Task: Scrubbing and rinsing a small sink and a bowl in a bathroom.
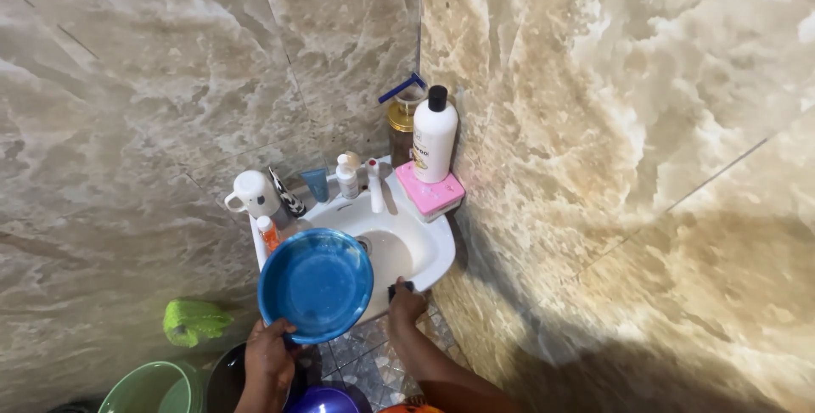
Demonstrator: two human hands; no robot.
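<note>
My left hand (270,360) grips the near rim of a round blue plastic basin (316,282), holding it tilted over the front left of a small white corner sink (429,247). At the sink's front edge, my right hand (406,303) is closed on a small dark object (397,288); I cannot tell what it is. The basin hides part of the sink bowl.
On the sink's rim stand a white mug (253,193), small bottles (346,177), a white tap (374,185), a pink box (429,193), a white lotion bottle (434,134) and a jar with a blue razor (401,114). Green bucket (153,387), green cloth (194,321) and dark bucket (226,379) sit below. Marble walls close in.
</note>
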